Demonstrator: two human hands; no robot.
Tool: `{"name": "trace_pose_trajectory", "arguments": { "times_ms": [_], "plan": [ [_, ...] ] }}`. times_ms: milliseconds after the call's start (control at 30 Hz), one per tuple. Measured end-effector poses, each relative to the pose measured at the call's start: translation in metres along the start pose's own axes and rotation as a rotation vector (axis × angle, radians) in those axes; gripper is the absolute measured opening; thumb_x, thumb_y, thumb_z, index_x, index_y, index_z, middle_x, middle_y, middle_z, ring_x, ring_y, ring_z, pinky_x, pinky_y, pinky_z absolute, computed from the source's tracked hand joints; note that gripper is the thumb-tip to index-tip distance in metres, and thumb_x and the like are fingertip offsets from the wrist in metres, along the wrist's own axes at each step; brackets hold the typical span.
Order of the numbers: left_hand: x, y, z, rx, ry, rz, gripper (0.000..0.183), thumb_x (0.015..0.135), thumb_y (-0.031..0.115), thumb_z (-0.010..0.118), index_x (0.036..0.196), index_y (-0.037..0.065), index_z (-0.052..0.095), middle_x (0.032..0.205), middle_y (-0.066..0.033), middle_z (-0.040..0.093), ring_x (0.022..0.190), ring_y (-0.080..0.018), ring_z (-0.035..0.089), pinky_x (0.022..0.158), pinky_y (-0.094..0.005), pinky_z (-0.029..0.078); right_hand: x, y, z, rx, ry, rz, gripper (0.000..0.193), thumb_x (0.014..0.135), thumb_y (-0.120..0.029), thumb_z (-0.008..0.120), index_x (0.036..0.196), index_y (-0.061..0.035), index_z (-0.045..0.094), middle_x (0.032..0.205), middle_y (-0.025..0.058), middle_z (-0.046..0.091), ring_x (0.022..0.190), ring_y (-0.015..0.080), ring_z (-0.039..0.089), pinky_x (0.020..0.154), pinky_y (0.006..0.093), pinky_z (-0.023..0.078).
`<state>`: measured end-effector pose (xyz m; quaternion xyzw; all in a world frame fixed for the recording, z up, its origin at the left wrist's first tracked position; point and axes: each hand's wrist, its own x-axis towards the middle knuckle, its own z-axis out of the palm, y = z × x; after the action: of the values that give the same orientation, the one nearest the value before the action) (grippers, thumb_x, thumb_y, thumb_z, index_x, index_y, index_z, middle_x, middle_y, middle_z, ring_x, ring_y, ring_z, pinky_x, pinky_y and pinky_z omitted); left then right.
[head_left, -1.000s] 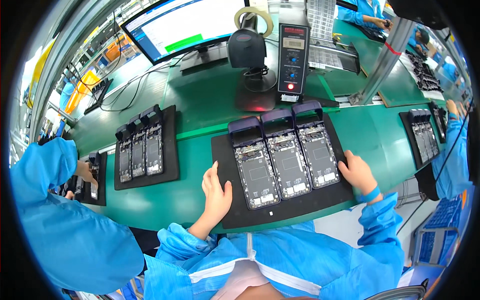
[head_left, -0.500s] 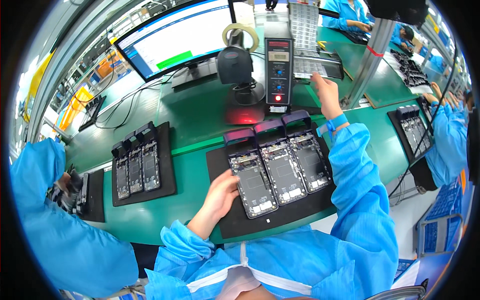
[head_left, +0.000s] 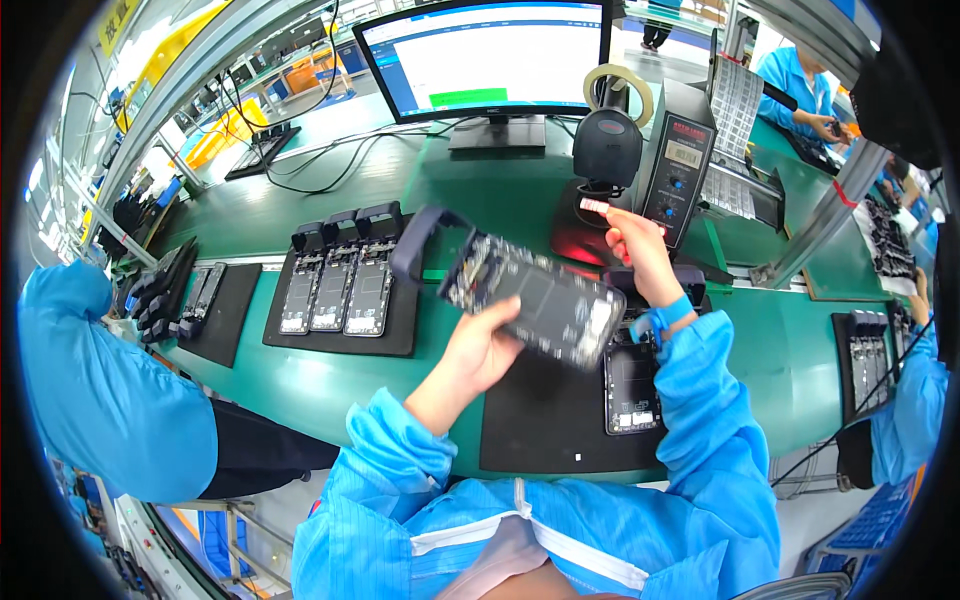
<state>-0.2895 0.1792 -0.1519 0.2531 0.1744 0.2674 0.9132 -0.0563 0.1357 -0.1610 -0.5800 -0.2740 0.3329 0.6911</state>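
My left hand [head_left: 478,352] grips an opened smartphone [head_left: 545,300], lifted and tilted above the black mat [head_left: 540,425]. Circuit boards and a dark inner plate show on the phone, and a dark bracket [head_left: 420,240] stands off its top end. Between the fingertips of my right hand [head_left: 640,255] is a small white and reddish label [head_left: 594,206]. It is held up just below the head of a barcode scanner [head_left: 608,150], whose base glows red. Another opened phone [head_left: 632,390] lies on the mat, partly covered by my right sleeve and the lifted phone.
A monitor [head_left: 490,60] stands at the back, beside a roll of tape [head_left: 645,95] on the scanner. Right of it are a black control box [head_left: 682,160] and a label strip [head_left: 735,105]. Three phones [head_left: 370,290] lie on a left mat. Co-workers sit at both sides; a metal post [head_left: 820,220] rises right.
My left hand has picked a phone up off the mat. My right hand has come away from the label strip with a label and moved left to the scanner. The view has shifted left.
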Motion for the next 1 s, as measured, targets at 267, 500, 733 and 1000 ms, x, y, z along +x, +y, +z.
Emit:
{"name": "trace_pose_trajectory", "arguments": {
  "times_ms": [267, 500, 733, 1000],
  "plan": [
    [0.107, 0.011, 0.023, -0.028, 0.139, 0.328, 0.014, 0.079, 0.004, 0.052, 0.091, -0.003, 0.052, 0.094, -0.0107, 0.055, 0.089, -0.0202, 0.052, 0.082, -0.0355, 0.043, -0.021, -0.025, -0.008, 0.364, 0.277, -0.397, 0.027, 0.082, -0.018, 0.053, 0.058, -0.0068, 0.049, 0.053, -0.0076, 0.035, 0.047, 0.0013, 0.027, 0.042, 0.0212, 0.019],
    [0.081, 0.008, 0.012, 0.141, 0.115, 0.402, 0.022, 0.078, 0.003, 0.051, 0.1, 0.0, 0.05, 0.097, -0.0098, 0.055, 0.091, -0.0197, 0.053, 0.081, -0.0329, 0.043, -0.055, -0.061, -0.004, 0.179, 0.014, -0.59, 0.015, 0.079, -0.014, 0.057, 0.072, -0.0034, 0.05, 0.067, -0.0018, 0.047, 0.056, 0.0043, 0.042, 0.049, 0.0181, 0.034],
    [-0.002, -0.032, 0.019, 1.215, -0.07, 0.612, 0.036, 0.076, 0.002, 0.056, 0.11, -0.002, 0.046, 0.102, -0.0115, 0.054, 0.094, -0.0188, 0.053, 0.08, -0.0299, 0.043, -0.109, -0.059, 0.029, -0.144, -0.42, -0.709, 0.035, 0.072, -0.025, 0.067, 0.088, -0.0029, 0.045, 0.126, 0.0217, 0.031, 0.114, 0.0266, 0.035, 0.096, 0.0374, 0.026],
    [0.004, -0.04, 0.005, 1.078, -0.082, 0.571, 0.048, 0.073, 0.008, 0.064, 0.115, -0.001, 0.041, 0.102, -0.0115, 0.053, 0.094, -0.0202, 0.054, 0.078, -0.0292, 0.044, -0.123, -0.05, 0.043, 0.047, -0.405, -0.611, 0.037, 0.073, -0.012, 0.066, 0.095, -0.0052, 0.038, 0.12, 0.0194, 0.036, 0.108, 0.0207, 0.04, 0.09, 0.0318, 0.032]
  ]
}}
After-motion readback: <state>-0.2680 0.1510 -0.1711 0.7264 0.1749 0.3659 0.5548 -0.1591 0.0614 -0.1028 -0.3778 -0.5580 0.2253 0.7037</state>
